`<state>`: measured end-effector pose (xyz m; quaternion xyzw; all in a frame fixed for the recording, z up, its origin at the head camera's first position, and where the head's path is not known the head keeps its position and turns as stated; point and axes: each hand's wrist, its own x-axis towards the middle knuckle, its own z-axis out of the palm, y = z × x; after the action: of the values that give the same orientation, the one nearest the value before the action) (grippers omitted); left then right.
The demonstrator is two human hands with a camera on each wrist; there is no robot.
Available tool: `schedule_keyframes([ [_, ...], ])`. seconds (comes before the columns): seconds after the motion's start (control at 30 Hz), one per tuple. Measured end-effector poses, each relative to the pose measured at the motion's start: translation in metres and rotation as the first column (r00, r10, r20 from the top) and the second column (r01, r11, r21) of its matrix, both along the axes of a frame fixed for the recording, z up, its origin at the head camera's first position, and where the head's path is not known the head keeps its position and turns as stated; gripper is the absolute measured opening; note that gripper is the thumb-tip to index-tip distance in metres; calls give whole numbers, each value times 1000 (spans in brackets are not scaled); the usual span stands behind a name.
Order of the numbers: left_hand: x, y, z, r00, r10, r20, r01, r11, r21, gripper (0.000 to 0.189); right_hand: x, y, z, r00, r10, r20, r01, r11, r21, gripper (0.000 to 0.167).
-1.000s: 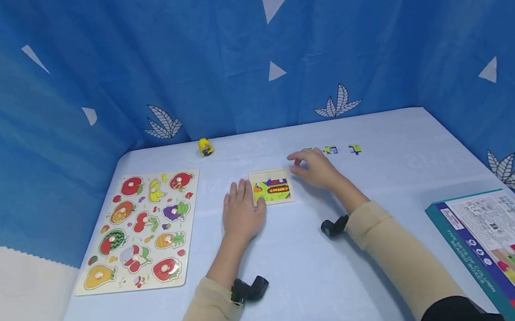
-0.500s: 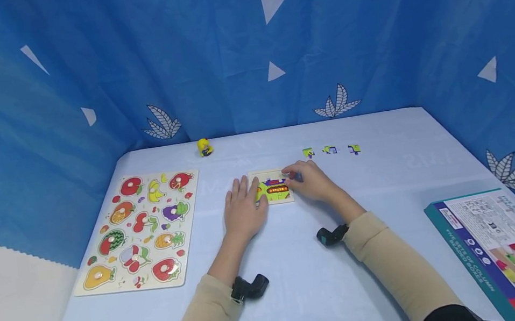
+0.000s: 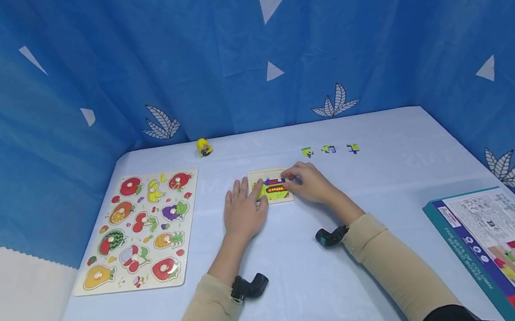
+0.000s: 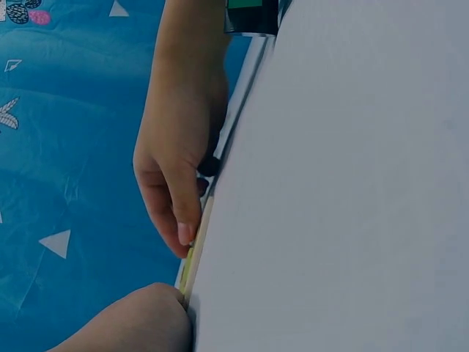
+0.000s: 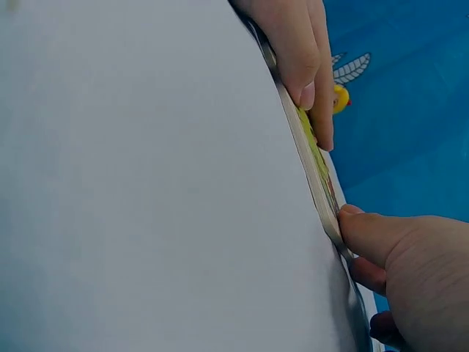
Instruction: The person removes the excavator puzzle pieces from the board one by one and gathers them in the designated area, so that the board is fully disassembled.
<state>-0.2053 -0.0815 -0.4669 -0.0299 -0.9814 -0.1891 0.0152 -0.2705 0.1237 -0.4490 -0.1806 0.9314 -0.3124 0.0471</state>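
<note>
Between the hands lies a small wooden puzzle tray (image 3: 264, 173), its inside partly filled by a yellow-green picture of a tracked digging vehicle (image 3: 276, 189). My left hand (image 3: 245, 213) lies flat over the tray's left side, its fingers stretched out and its thumb on the picture. At the right edge, my right hand (image 3: 311, 181) pinches a small puzzle piece (image 3: 292, 177) between thumb and forefinger, mostly hidden by the fingers. In the right wrist view, the right thumb (image 5: 366, 227) is right at the tray's edge. Beyond it, loose puzzle pieces (image 3: 329, 149) lie in a row.
To the left is a large fruit peg puzzle board (image 3: 189, 234). A yellow toy figure (image 3: 204, 147) stands near the table's back edge. At the right front lies a printed toy box (image 3: 492, 238). Blue curtain (image 3: 219, 51) surrounds the back and sides of the table.
My right hand has come down and left from above the tray's right side to its right edge, uncovering a loose piece behind. The left hand stays on the tray.
</note>
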Motion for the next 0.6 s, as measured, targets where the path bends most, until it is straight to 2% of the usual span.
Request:
schedule_keyframes([
  [0.37, 1, 1, 1, 1000, 4, 5, -4, 1000, -11, 55, 0, -1, 1, 1000, 15, 9, -15, 1000, 11, 31],
  [0.6, 2, 1, 1, 1000, 4, -3, -4, 1000, -27, 55, -5, -5, 6, 998, 37, 52, -38, 999, 9, 26],
])
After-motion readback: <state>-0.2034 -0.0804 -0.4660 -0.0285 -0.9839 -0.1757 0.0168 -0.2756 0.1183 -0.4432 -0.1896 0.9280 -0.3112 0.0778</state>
